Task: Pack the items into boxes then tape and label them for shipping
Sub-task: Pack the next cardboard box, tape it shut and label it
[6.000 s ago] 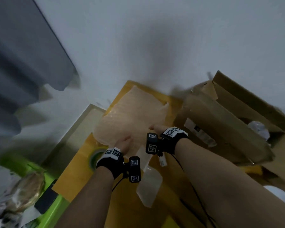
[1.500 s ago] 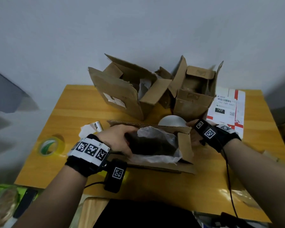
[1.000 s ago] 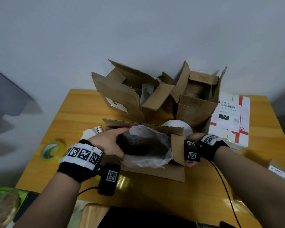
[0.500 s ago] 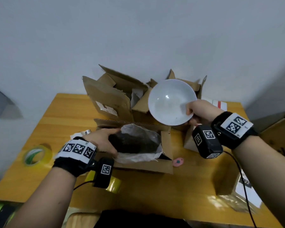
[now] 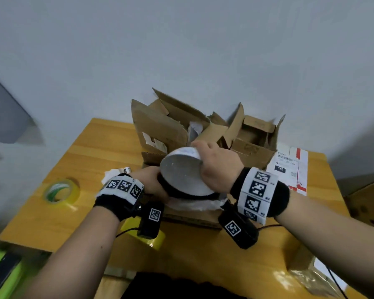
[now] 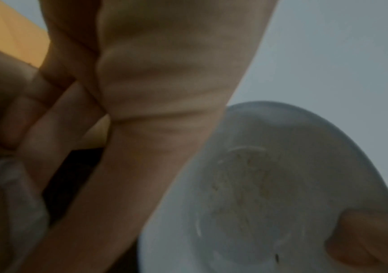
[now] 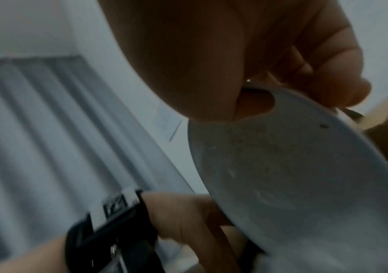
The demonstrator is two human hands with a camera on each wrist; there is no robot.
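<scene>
Right now my right hand (image 5: 217, 169) holds the white bowl (image 5: 183, 172) by its far rim. In the right wrist view the thumb sits inside the bowl and the fingers curl over the edge, so it is a firm pinch. The bowl is tipped, with its open side facing me and a little to the left. It hangs just above the low open box (image 5: 190, 214) that lies between my two hands.

My left hand (image 5: 152, 183) is just beside the bowl's lower edge, reaching down into that same box. It rests against a dark thing (image 5: 171, 190) lying on white wrapping paper (image 5: 194, 205) — I cannot tell if the fingers curl round it or only press it, because the bowl hides them.

So the bowl is straight above where it should go, and the right hand is the one carrying it. I think the next move is down and a bit toward me, laying the bowl flat on top of the dark thing or next to it. The left hand may need to slide out first, or the bowl could bump it.

Behind my hands stand two more open boxes — the left box (image 5: 160, 124) shows a bit of white paper inside; I see nothing in the right box (image 5: 253, 147). A roll of tape (image 5: 59, 190) lies on the worktop (image 5: 84, 152), well off to the left of my left hand.
</scene>
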